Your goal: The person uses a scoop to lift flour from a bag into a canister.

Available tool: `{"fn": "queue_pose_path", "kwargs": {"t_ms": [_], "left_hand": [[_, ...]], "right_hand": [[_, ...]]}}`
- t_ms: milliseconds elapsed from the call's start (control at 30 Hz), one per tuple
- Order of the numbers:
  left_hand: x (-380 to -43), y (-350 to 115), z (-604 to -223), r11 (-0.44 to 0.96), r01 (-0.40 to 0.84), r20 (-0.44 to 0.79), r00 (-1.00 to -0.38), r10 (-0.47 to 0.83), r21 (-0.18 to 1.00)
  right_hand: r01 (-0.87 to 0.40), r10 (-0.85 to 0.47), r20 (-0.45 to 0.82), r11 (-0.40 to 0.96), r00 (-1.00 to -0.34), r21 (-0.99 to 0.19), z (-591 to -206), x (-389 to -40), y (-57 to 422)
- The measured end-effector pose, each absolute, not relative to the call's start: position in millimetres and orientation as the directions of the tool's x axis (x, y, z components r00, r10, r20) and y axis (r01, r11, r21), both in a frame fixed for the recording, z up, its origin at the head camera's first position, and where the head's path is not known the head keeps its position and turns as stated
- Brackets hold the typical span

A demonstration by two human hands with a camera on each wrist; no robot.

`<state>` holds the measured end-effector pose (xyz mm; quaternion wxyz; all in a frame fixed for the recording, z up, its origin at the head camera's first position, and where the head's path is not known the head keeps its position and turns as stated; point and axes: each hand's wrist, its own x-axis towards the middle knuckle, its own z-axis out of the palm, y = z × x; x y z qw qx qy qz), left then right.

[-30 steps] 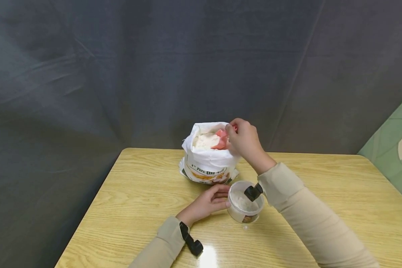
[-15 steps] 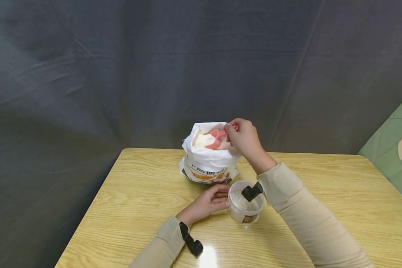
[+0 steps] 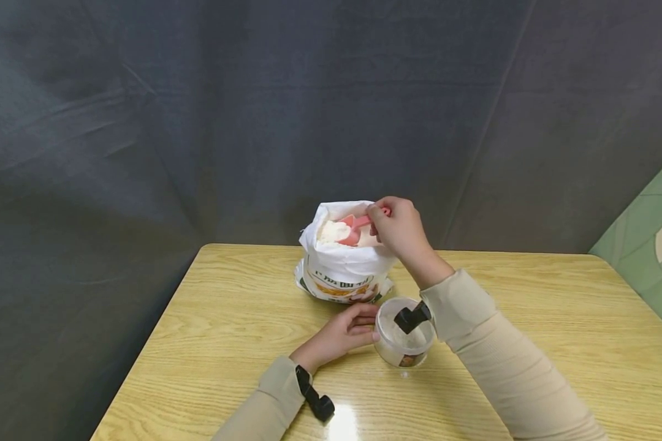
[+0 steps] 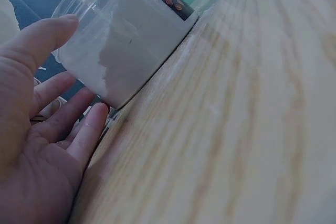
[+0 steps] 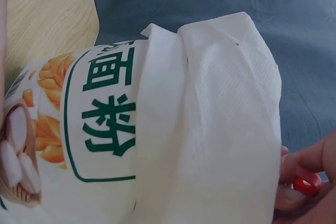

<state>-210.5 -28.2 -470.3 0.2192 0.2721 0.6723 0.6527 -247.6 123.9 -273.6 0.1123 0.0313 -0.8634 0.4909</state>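
A white flour bag (image 3: 339, 266) with a folded-down rim stands upright, full of pale flour (image 3: 333, 231). Over its mouth my right hand (image 3: 404, 229) pinches the handle of a pink scoop (image 3: 350, 236), whose bowl carries flour. In the right wrist view the bag's side hides most of the scoop; a red bit of its handle (image 5: 307, 183) shows between my fingers. Just in front of the bag sits a clear round plastic tub (image 3: 390, 351), partly filled with flour. My left hand (image 3: 339, 332) rests beside it, relaxed fingers and thumb against its wall (image 4: 139, 40).
Everything stands on a light wood table (image 3: 226, 318). A dark cloth (image 3: 331, 110) hangs behind the far edge and down the left. At the right is a green patterned surface (image 3: 651, 239). Black straps with wrist cameras (image 3: 315, 395) sit at both cuffs.
The scoop has shifted left and come up out of the flour, its handle now showing more. My right hand has moved slightly left. The left hand and tub stay put.
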Motion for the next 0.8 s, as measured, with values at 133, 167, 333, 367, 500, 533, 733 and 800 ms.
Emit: {"fn": "queue_pose_path", "kwargs": {"t_ms": [133, 167, 333, 367, 500, 533, 733, 800], "left_hand": [[-210.0, -29.3, -469.7, 0.004, 0.073, 0.053, -0.758, 0.65, 0.997], [-210.0, -29.4, -469.7, 0.004, 0.071, 0.051, -0.758, 0.65, 0.997], [-210.0, -29.9, -470.2, 0.001, 0.069, 0.052, -0.756, 0.653, 0.998], [-210.0, -30.0, -470.4, -0.001, 0.071, 0.055, -0.755, 0.654, 0.997], [-210.8, -30.5, -471.3, -0.01, 0.083, 0.069, -0.748, 0.66, 0.996], [-211.0, -30.7, -471.5, -0.011, 0.086, 0.071, -0.747, 0.661, 0.996], [-211.9, -32.0, -472.1, -0.018, 0.085, 0.075, -0.743, 0.666, 0.996], [-212.2, -32.3, -472.0, -0.019, 0.082, 0.074, -0.743, 0.665, 0.996]], "right_hand": [[-0.154, 0.078, 0.218, 0.483, -0.973, -0.862, -275.3, -245.6, 125.7], [-0.153, 0.083, 0.218, 0.476, -0.972, -0.866, -275.7, -244.8, 126.1], [-0.149, 0.103, 0.212, 0.431, -0.972, -0.89, -276.3, -241.8, 127.7], [-0.145, 0.109, 0.209, 0.421, -0.972, -0.895, -276.2, -241.2, 128.0], [-0.127, 0.134, 0.189, 0.373, -0.973, -0.919, -274.6, -237.7, 128.7], [-0.123, 0.138, 0.183, 0.36, -0.973, -0.925, -274.3, -236.6, 128.8], [-0.121, 0.158, 0.178, 0.316, -0.971, -0.941, -274.4, -229.8, 130.2], [-0.129, 0.168, 0.186, 0.301, -0.968, -0.945, -275.1, -228.0, 130.9]]}}
